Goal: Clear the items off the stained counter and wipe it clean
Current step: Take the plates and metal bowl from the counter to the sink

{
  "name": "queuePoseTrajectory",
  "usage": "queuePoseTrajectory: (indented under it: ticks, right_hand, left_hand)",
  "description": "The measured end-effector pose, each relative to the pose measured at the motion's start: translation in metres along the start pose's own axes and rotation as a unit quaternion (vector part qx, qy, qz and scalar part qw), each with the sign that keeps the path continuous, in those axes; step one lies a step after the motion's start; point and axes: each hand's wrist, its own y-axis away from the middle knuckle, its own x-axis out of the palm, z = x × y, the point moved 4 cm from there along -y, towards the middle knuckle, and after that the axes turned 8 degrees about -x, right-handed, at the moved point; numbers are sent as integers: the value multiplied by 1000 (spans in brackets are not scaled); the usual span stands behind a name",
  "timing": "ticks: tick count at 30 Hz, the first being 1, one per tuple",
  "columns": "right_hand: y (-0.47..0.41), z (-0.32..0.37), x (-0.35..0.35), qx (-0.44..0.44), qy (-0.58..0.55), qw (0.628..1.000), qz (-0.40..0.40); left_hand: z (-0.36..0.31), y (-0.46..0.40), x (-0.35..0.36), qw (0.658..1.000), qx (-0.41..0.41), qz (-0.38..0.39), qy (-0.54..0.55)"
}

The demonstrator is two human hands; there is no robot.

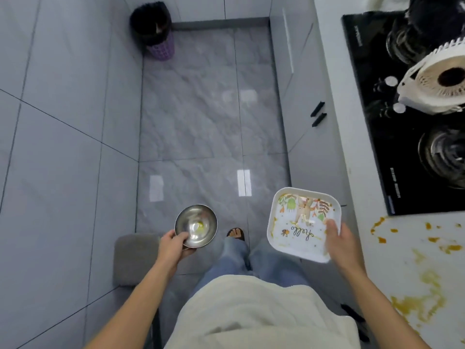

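The left hand (173,245) grasps a small steel bowl (196,225) by its near rim, thumb inside the rim and fingers curled underneath; the grip is firm and the bowl is carried over the floor, with a yellow smear at its bottom. The right hand (338,241) grasps a white square plate (300,222) at its right edge, thumb on the upper face and fingers hidden below. The plate, printed with a cartoon animal, leaves and the word "hello", is tilted slightly and carried in the air just left of the desk (412,253), over the cabinet fronts.

The desk surface to the right of the plate is white and marked with orange-yellow stains (420,293), some as scattered drops, some as a broad smear nearer the person. Beyond the stains on the desk lies a black glass gas hob (382,137), and a white colander-like basket (435,84) stands on it.

Left of the desk stretches a grey marble-pattern floor (191,122). At its far end, against the wall, stands a purple waste bin (153,31) lined with a black bag. A grey stool seat (133,258) is just beside the left hand.
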Motion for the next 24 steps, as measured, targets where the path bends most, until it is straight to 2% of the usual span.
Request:
queuePoseTrajectory:
  ticks: [8, 13, 20, 24]
  right_hand:
    - [-66, 51, 9, 31, 4, 999, -14]
    - [-138, 102, 19, 27, 1, 1000, -9]
    - [-244, 215, 60, -9, -13, 999, 39]
    - [-300, 289, 96, -47, -12, 997, 65]
  left_hand:
    - [-139, -38, 58, 999, 39, 25, 26]
    - [-212, -63, 82, 998, 45, 16, 26]
    - [-264, -91, 71, 999, 7, -32, 35]
    - [-284, -109, 56, 995, -26, -64, 74]
